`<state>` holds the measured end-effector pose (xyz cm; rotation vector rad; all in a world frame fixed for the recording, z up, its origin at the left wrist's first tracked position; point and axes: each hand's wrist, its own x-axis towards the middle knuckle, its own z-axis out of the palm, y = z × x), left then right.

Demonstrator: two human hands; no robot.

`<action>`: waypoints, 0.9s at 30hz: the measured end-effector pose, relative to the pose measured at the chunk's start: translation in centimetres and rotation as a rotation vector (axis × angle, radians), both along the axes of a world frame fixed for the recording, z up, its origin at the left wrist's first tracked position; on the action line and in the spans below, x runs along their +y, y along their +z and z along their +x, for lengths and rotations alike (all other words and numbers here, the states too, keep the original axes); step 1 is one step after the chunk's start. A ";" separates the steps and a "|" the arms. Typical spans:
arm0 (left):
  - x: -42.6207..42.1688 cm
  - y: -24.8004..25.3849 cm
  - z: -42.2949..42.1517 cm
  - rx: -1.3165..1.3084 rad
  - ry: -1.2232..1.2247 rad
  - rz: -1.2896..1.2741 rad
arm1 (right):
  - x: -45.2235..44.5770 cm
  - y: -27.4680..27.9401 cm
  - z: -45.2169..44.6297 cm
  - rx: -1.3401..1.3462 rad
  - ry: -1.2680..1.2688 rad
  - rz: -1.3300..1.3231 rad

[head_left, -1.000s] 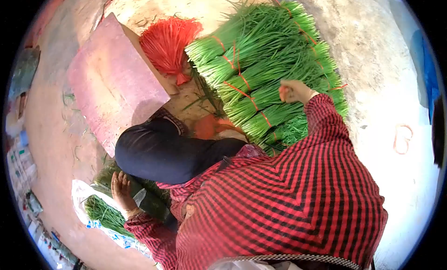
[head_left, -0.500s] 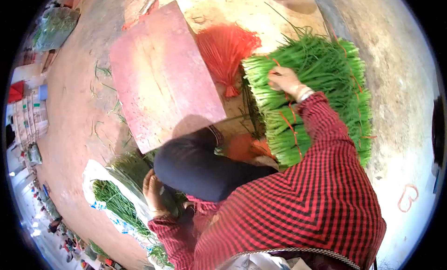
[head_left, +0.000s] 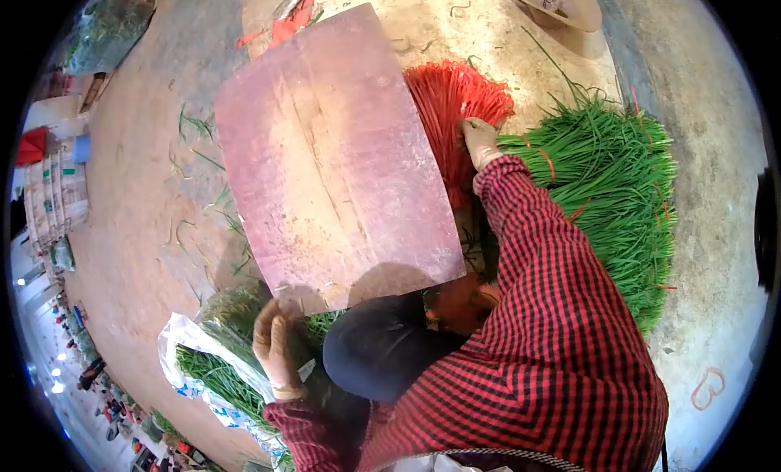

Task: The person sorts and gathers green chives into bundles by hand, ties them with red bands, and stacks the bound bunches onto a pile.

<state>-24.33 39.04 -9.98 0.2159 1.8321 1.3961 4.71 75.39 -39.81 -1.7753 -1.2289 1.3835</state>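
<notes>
My right hand, in a pale glove, is at the fanned bundle of red plastic ties, its fingers closed on the strands at the bundle's right side. Just right of it lies a large stack of green garlic chives, tied in bunches with red-orange bands. My left hand, gloved too, is raised with loosely bent fingers apart, nothing visible in them. It is near the lower left corner of a pinkish board and beside an open plastic bag of loose green stalks.
My bent knee is against the board's near edge. A straw-coloured hat lies at the top right. Stray green stalks are scattered on the floor left of the board. Another filled bag stands at the far upper left.
My right hand has moved from the chive stack leftward to the red ties. My left hand has come up from beside my knee toward the board's corner. The whole view has shifted slightly.
</notes>
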 end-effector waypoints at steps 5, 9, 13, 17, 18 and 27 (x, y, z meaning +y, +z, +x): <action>8.8 2.8 3.0 0.377 -0.310 0.058 | -4.3 9.1 -0.6 -0.009 0.077 0.230; 17.6 6.0 8.2 1.127 -1.036 0.235 | -9.1 13.9 0.4 0.155 0.358 0.182; 22.1 3.7 14.5 1.481 -1.278 0.350 | -11.4 18.0 2.4 -0.032 0.720 0.401; 22.7 -1.8 14.9 1.513 -1.425 0.262 | -12.5 18.7 4.4 -0.072 0.625 0.638; 22.5 -2.3 14.4 1.431 -1.473 0.290 | -12.5 18.8 4.5 -0.034 0.615 0.653; 21.6 0.6 12.6 0.087 -0.851 0.098 | -8.8 7.8 -0.1 -0.050 0.466 0.095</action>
